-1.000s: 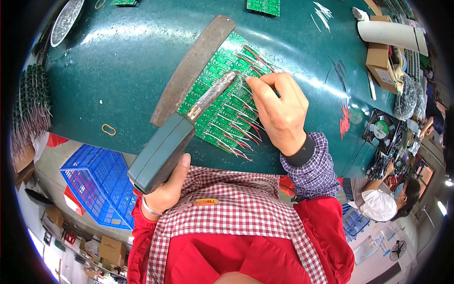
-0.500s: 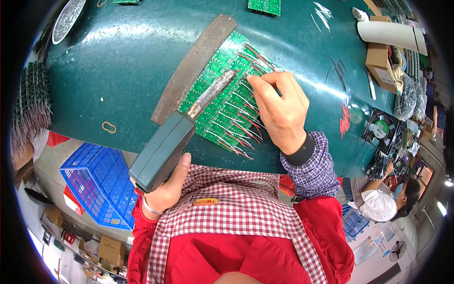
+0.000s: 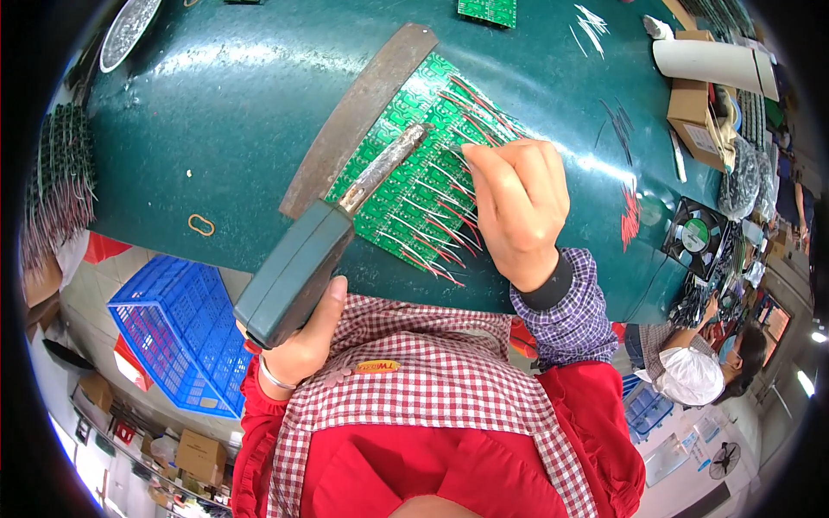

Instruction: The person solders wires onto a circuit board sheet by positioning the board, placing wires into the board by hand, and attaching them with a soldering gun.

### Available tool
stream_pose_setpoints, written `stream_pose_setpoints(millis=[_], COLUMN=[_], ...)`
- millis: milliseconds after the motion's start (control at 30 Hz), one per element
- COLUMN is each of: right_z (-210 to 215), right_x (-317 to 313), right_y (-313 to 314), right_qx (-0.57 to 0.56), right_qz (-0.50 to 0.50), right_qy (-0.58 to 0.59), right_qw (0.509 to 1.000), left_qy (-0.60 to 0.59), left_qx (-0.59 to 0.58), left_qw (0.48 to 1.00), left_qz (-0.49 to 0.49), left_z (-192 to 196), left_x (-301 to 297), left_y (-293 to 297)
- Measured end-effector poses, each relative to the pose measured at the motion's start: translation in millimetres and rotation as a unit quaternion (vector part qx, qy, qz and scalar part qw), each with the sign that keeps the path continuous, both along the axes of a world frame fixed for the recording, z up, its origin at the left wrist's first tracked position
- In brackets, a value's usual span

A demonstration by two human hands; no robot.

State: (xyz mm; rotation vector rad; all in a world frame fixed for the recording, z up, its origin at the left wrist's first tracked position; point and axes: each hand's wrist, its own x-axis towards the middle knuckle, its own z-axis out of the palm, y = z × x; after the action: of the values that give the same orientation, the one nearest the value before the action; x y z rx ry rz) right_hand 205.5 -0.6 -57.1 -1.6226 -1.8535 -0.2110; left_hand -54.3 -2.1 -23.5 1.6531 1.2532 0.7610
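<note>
My left hand (image 3: 309,345) is closed round the dark green body of a soldering gun (image 3: 298,266). The gun's worn metal barrel reaches over a green circuit board panel (image 3: 395,188), its tip at the panel's middle. My right hand (image 3: 525,211) is at the panel's right side, thumb and forefinger pinched on a thin, dark-looking wire (image 3: 454,148) that is mostly hidden by the fingers. Its inner end lies close to the board, a little right of the gun's tip. Rows of red and white wires (image 3: 432,226) stick out from the panel toward the right.
A curved, rusty metal bar (image 3: 358,116) lies along the panel's left edge. Loose white wires (image 3: 591,30), black wires (image 3: 617,129) and red wires (image 3: 629,216) lie to the right, near a black fan (image 3: 693,236). A blue crate (image 3: 177,337) stands below the table's left edge.
My right fingers have shifted slightly right, away from the gun's tip, with the wire still pinched. The gun's tip has moved a little up and left.
</note>
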Motion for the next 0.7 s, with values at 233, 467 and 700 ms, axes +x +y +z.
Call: stream_pose_setpoints(millis=[233,467,700], right_z=[-4.6,-5.1,-4.8], right_x=[-7.0,-7.3,-8.3], right_y=[-3.4,-3.3,-3.4], right_qx=[-0.018,-0.028,-0.033], right_qz=[0.035,0.031,0.029], right_qy=[0.034,0.032,0.023], right_qw=[0.999,0.999,0.999], left_qy=[-0.019,0.017,0.021], left_qx=[-0.042,0.004,-0.017], left_qw=[0.999,1.000,1.000], left_qz=[0.015,-0.017,-0.009], left_z=[4.0,-1.1,-1.1], left_x=[-2.9,-6.9,-5.0], left_y=[-2.4,-0.7,0.5])
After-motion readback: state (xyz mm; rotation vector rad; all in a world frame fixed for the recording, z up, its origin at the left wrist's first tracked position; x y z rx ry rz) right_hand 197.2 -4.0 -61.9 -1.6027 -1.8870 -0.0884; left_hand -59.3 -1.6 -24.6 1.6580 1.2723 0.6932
